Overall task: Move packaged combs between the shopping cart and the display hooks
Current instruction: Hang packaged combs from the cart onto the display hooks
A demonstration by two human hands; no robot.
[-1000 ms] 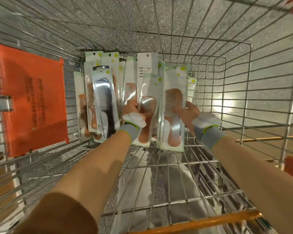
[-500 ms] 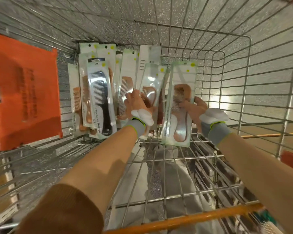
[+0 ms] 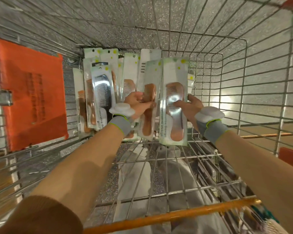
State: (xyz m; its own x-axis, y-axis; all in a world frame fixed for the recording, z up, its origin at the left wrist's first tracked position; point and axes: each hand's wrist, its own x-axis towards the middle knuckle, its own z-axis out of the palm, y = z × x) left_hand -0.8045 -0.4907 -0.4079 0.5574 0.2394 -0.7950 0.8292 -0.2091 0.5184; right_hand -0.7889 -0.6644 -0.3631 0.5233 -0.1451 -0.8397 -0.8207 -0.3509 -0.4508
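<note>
head view | left hand (image 3: 138, 105) has its fingers curled round one brown packaged comb (image 3: 150, 92) at frame centre | right hand (image 3: 190, 107) grips the edge of a second packaged comb (image 3: 174, 129), upright, just right of centre | more comb packs (image 3: 101, 92) stand behind, centre left, inside the shopping cart (image 3: 243, 78) | orange panel (image 3: 30, 92) on the left cart wall

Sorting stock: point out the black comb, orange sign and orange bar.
black comb (image 3: 102, 94): head view, on its teeth.
orange sign (image 3: 32, 93): head view, on its centre.
orange bar (image 3: 159, 217): head view, on its middle.
</note>
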